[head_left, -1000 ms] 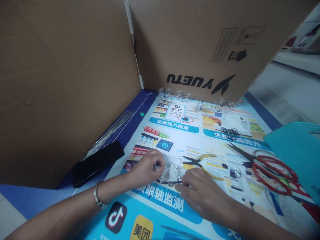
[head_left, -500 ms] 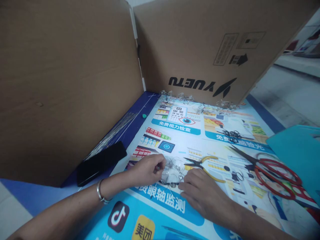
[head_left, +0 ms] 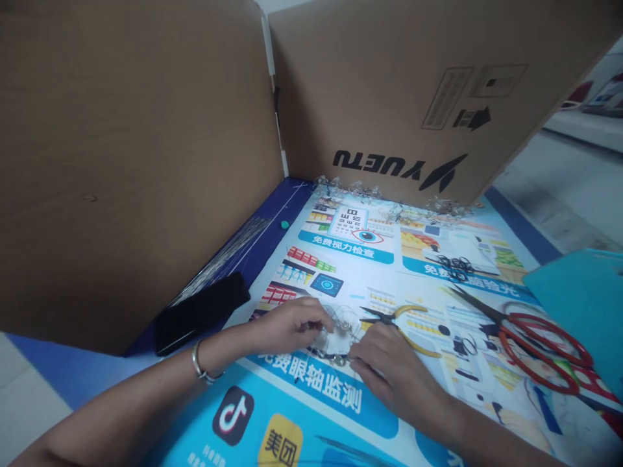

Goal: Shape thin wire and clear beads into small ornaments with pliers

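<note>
Between my hands lies a roundish piece of thin, looped silvery wire point(head_left: 346, 318) with small clear parts along it. From the left, my left hand point(head_left: 292, 325) reaches its edge, fingers bent and closed on the wire. My right hand point(head_left: 387, 360) is closed at the right edge, thumb and forefinger pinched on the wire; the exact grip is partly hidden. Just beyond the right hand are yellow-handled pliers point(head_left: 389, 318), jaws pointing left. Red-handled scissors point(head_left: 525, 337) lie farther right.
Cardboard panels point(head_left: 389, 78) stand at the back and left. A black phone-like slab point(head_left: 202, 314) and a bundle of straight wires point(head_left: 226, 259) lie at left. Dark wire coils point(head_left: 455, 264), more wire pieces point(head_left: 357, 188) and a turquoise sheet point(head_left: 579, 305) surround the printed mat.
My left hand's fingers have shifted slightly right and stretched over the wire piece's edge. My right hand stays nearly in place. The whole view has shifted a little.
</note>
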`<state>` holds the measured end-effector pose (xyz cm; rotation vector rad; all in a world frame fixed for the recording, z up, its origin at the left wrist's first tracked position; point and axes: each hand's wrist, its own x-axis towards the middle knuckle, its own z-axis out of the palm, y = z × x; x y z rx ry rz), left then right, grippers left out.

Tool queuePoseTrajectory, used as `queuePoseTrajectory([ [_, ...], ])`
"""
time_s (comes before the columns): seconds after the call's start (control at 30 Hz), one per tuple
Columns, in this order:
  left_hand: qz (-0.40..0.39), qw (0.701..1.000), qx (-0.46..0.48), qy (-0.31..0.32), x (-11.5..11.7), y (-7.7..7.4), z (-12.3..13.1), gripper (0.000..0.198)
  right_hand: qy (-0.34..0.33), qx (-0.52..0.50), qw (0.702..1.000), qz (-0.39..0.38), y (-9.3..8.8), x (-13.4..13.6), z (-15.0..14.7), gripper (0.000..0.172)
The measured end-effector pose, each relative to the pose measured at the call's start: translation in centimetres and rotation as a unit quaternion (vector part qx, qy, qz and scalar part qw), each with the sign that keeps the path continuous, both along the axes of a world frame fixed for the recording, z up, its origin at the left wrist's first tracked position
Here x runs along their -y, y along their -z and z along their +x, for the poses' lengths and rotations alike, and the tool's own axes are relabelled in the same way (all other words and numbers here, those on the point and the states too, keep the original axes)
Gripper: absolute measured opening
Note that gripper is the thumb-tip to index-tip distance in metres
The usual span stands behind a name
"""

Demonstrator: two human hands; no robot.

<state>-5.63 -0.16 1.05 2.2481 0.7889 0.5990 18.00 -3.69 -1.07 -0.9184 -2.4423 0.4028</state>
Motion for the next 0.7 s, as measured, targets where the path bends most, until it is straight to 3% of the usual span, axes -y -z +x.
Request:
queuePoseTrajectory([
  [0.17, -0.02, 1.0, -0.007, 0.017, -0.13, -0.38, -0.15, 0.018, 0.001, 0.0, 1.0, 0.022, 0.13, -0.04, -0.14, 0.02],
  [0.27, -0.023, 0.999, 0.002, 0.025, -0.03, -0.31, -0.03, 0.026, -0.014, 0.001, 1.0, 0.026, 0.01, -0.09, -0.41, 0.013],
  [0.43, -0.006, 0.999, 0.021, 0.024, 0.09, 0.01, 0.01, 0.033, -0.029, -0.011, 0.999, 0.015, -0.22, -0.32, -0.48, 0.02],
  [0.7, 0.008, 0.999, 0.021, 0.031, -0.05, -0.04, 0.04, 0.026, -0.034, -0.03, 0.998, 0.033, -0.69, -0.08, -0.36, 0.019],
])
